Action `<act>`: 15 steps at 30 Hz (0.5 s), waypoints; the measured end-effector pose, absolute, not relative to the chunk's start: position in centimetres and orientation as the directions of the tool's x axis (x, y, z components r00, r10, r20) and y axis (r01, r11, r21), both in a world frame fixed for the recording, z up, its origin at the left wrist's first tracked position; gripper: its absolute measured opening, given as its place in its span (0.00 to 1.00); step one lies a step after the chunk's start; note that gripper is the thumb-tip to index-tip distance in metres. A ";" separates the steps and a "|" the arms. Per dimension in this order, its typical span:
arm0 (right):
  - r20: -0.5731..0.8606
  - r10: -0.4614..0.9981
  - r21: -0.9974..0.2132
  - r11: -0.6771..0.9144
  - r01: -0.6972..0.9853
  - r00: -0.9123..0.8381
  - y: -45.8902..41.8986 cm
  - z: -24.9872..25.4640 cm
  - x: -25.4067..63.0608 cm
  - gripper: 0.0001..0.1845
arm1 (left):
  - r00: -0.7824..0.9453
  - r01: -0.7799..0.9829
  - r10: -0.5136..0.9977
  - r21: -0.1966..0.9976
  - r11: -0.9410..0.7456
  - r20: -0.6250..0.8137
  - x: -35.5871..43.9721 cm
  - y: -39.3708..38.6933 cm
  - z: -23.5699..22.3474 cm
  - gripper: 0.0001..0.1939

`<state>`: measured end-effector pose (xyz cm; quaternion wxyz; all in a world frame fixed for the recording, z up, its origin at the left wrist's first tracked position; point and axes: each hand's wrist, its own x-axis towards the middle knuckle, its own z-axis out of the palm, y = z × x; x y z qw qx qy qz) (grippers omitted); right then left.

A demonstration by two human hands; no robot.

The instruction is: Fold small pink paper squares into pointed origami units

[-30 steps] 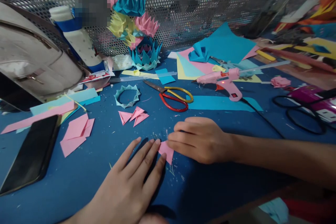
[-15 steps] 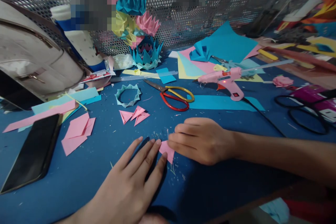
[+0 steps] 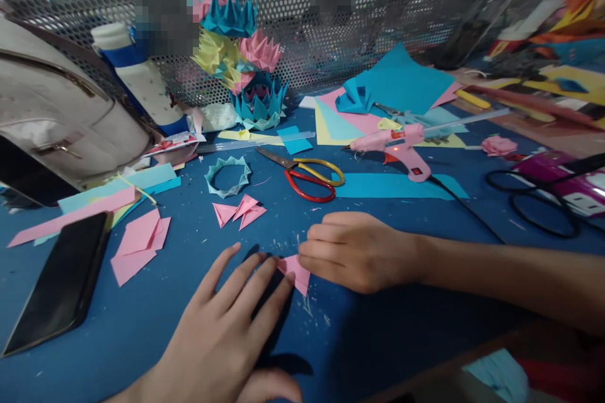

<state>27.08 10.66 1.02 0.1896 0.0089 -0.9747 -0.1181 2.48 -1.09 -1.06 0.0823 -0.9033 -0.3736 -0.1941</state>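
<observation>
A small pink folded paper (image 3: 297, 272) lies on the blue tabletop between my hands. My left hand (image 3: 224, 321) rests with its fingers spread, two fingertips touching the paper's left edge. My right hand (image 3: 357, 252) is closed, its curled fingers at the paper's upper right edge; its thumb and fingertips are hidden. Just beyond lie folded pink triangles (image 3: 240, 210) and a light-blue folded paper ring (image 3: 229, 176). Scissors (image 3: 307, 175) with one red and one yellow handle lie partly open past my right hand.
Pink paper pieces (image 3: 140, 245) and a black phone (image 3: 59, 283) lie at left. A pink glue gun (image 3: 397, 145) with a glowing light stands on a blue strip, its cord trailing right. Folded paper flowers (image 3: 259, 101), a bottle (image 3: 146, 85) and a bag (image 3: 66, 94) stand behind.
My left hand has shifted slightly left, its fingertips moving toward the pink paper's edge and uncovering more of it. My right hand stays about where it was. The view has shifted a little.
</observation>
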 end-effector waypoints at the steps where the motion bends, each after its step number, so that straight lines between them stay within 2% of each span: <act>1: 0.356 -0.059 0.234 0.972 0.028 -0.933 10.7 1.0 27.1 0.18 | 0.626 0.721 0.657 0.009 -0.693 0.421 2.5 -1.1 -1.0 0.46; 5: 0.331 -0.047 0.234 0.972 0.034 -0.943 10.6 1.0 27.1 0.18 | 0.585 0.754 0.689 0.027 -0.657 0.427 2.5 -1.1 -0.8 0.45; 15: 0.349 -0.055 0.221 0.975 0.026 -0.935 10.6 1.1 27.0 0.16 | 0.638 0.711 0.652 0.012 -0.703 0.409 2.0 -1.2 -1.6 0.46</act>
